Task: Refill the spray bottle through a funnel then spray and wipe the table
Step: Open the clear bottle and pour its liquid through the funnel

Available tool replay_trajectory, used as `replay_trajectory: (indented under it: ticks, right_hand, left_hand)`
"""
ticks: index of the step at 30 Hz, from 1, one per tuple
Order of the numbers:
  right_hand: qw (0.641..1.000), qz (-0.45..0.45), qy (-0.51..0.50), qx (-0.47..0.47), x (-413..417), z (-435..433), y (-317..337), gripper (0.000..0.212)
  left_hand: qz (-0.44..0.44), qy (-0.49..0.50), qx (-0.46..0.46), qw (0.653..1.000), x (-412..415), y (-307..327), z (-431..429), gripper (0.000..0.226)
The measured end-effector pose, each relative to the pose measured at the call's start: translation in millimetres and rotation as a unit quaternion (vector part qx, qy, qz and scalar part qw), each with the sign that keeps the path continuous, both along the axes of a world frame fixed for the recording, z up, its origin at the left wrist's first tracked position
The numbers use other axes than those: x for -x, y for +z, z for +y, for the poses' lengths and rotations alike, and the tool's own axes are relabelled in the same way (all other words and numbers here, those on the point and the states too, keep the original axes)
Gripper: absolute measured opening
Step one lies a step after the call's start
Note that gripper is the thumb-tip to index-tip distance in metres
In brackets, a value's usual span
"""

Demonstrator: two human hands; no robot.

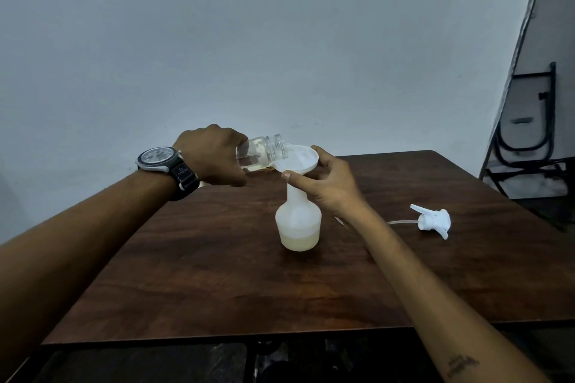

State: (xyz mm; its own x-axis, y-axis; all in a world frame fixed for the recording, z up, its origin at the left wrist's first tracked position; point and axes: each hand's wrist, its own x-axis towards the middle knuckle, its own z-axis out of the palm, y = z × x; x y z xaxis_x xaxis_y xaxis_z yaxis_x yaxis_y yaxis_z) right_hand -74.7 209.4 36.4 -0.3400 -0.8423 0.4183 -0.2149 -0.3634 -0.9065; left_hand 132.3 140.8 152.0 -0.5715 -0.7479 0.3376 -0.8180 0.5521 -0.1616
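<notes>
Refill under way: a clear jar is tipped into the funnel on the spray bottle.

On the wooden table (217,283), the spray bottle (298,224) stands upright about midway between the side edges, nearer the far edge, with liquid only in its base. The left hand (214,158) is wrapped round the tilted jar (263,151). The jar's mouth sits at the rim of the funnel (300,158), which the right hand (331,188) pinches. A slow tilt with the funnel upright should prevent spills. The trigger head (433,221) lies toward the right edge.
</notes>
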Motion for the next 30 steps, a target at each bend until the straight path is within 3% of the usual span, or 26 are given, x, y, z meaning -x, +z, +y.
replay_trajectory:
  ticks: [20, 22, 26, 30]
  right_hand:
    - [1.000, -0.008, -0.002, 0.000, -0.8, 2.4, 1.0, 0.042]
    - [1.000, -0.009, -0.001, -0.001, -0.3, 1.1, -0.2, 0.048]
    - [1.000, -0.009, -0.005, -0.002, -0.4, -2.7, -1.7, 0.082]
    - [1.000, -0.002, -0.006, 0.001, 0.0, -2.7, -2.0, 0.074]
  left_hand:
    - [-0.002, 0.000, -0.006, 1.000, -0.5, 1.7, 0.9, 0.032]
    - [-0.002, 0.001, -0.003, 1.000, -0.4, 1.3, 0.4, 0.032]
    - [0.000, -0.002, -0.003, 1.000, -0.5, 0.8, -0.5, 0.031]
    - [-0.002, -0.003, 0.000, 1.000, 0.0, 0.5, -0.3, 0.030]
